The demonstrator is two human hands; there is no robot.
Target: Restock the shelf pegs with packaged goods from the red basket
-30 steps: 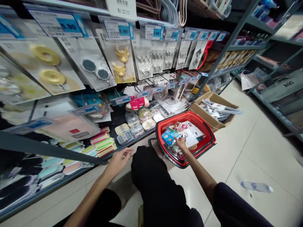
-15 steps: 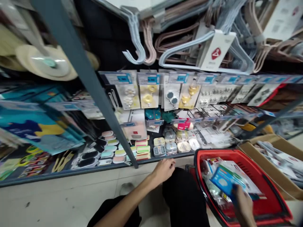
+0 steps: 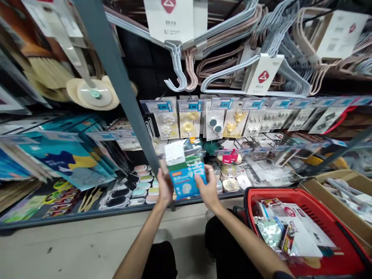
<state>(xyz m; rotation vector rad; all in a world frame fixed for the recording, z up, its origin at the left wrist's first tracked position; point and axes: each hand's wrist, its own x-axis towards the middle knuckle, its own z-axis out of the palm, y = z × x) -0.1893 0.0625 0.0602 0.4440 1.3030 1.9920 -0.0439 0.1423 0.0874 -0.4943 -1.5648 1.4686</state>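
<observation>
A blue-and-green plastic packet (image 3: 186, 174) with large white lettering and a white label at its top is held upright before the shelf. My right hand (image 3: 208, 188) grips its right edge, the thumb across the front and the other fingers mostly behind. At the packet's left edge is my left hand (image 3: 164, 188), closed on it with its fingers partly hidden behind. Right of my knees stands a red shopping basket (image 3: 345, 248) holding several packaged goods, among them a small dark box (image 3: 288, 237) and a white flat pack (image 3: 309, 236).
Hangers (image 3: 255, 73) hang above carded hooks (image 3: 188, 124) along the rack. A slanted grey post (image 3: 124, 81) stands left of the packet. Small oval cases (image 3: 142, 182) lie on the bottom shelf. A cardboard box (image 3: 319, 190) stands behind the basket.
The packet has come out of the basket, moving left and up to the front of the shelf. My left hand has risen from my knee to the packet. The view has shifted slightly.
</observation>
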